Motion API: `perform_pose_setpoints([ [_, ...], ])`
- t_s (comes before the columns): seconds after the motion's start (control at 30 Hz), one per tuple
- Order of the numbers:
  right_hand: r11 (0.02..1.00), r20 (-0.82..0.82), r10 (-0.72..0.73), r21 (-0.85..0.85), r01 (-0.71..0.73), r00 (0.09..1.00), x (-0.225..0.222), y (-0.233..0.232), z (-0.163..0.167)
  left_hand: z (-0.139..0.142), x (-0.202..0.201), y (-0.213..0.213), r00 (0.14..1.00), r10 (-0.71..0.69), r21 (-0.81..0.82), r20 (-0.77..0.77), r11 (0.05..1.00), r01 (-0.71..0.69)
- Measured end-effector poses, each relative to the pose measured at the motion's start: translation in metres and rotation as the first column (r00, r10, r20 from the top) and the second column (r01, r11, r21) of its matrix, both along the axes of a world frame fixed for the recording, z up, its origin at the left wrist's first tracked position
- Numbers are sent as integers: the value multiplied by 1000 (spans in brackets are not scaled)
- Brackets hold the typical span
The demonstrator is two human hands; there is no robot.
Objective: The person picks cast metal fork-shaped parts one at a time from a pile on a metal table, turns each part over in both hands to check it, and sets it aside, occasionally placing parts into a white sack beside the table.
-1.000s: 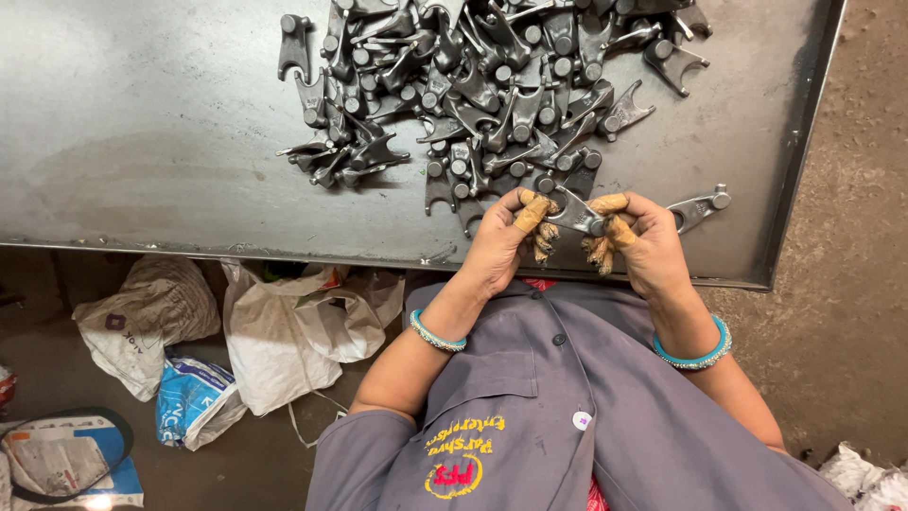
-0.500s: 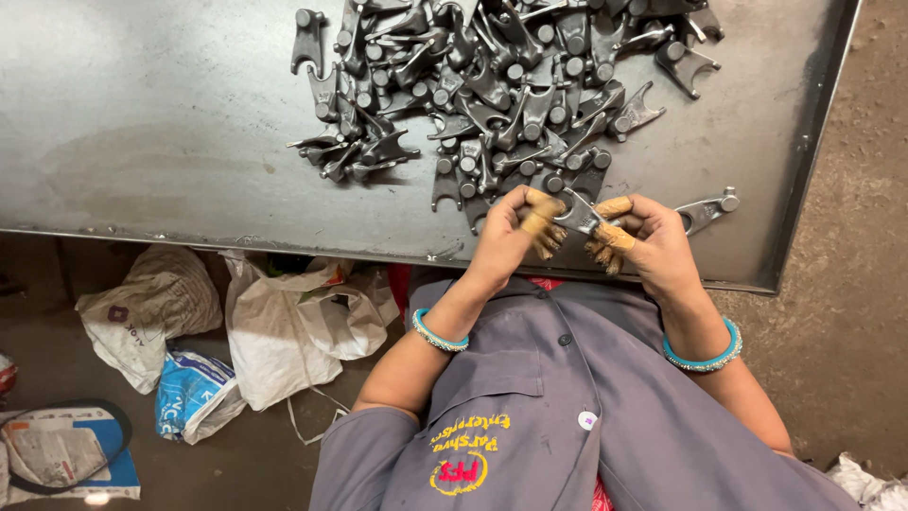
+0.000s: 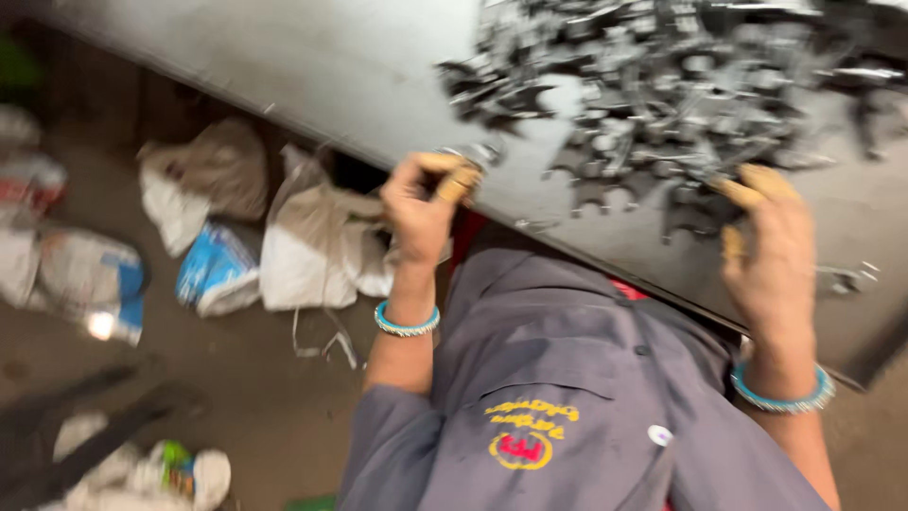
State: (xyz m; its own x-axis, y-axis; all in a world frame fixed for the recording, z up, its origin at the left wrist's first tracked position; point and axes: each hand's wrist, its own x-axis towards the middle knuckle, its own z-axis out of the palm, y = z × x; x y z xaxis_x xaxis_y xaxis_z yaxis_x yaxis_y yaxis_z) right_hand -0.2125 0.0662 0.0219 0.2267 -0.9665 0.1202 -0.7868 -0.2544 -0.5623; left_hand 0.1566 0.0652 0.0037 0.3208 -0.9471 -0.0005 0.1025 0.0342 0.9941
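The view is motion-blurred. My left hand [image 3: 421, 208], with tan tape on the fingertips, pinches a small metal part [image 3: 480, 154] at the near edge of the grey metal table [image 3: 312, 66]. My right hand [image 3: 771, 251], also taped, reaches onto the table at the near side of a heap of dark metal parts [image 3: 662, 95]; blur hides whether its fingers grip anything. Both wrists wear turquoise bangles, and my grey shirt with a yellow emblem [image 3: 567, 378] fills the lower middle.
Below the table's left side, on the brown floor, lie crumpled white and beige bags [image 3: 312, 237] and a blue-and-white sack [image 3: 216, 274]. More sacks [image 3: 76, 274] lie at the far left, and a dark object [image 3: 85, 426] at the lower left.
My hands, which were together on one part, have separated: the left moved left with a small part, the right went to the heap. The camera swung left and tilted, blurring the view.
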Motion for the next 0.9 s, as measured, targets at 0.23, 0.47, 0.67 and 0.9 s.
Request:
perform_pose_setpoints([
  [0.23, 876, 16, -280, 412, 249, 960, -2, 2, -18, 12, 136, 16, 622, 523, -67, 584, 794, -604],
  [0.47, 1000, -199, -8, -28, 3, 980, 6, 6, -11, -91, 223, 11, 571, 662, 72, 486, 620, -781],
  [0.67, 987, -67, -158, -2, 158, 985, -16, 5, -25, -143, 240, 5, 215, 684, -344, 697, 582, -737],
  [0.9, 935, 236, -354, 110, 337, 905, -23, 23, -24, -92, 226, -27, 380, 797, -327, 470, 557, -763],
])
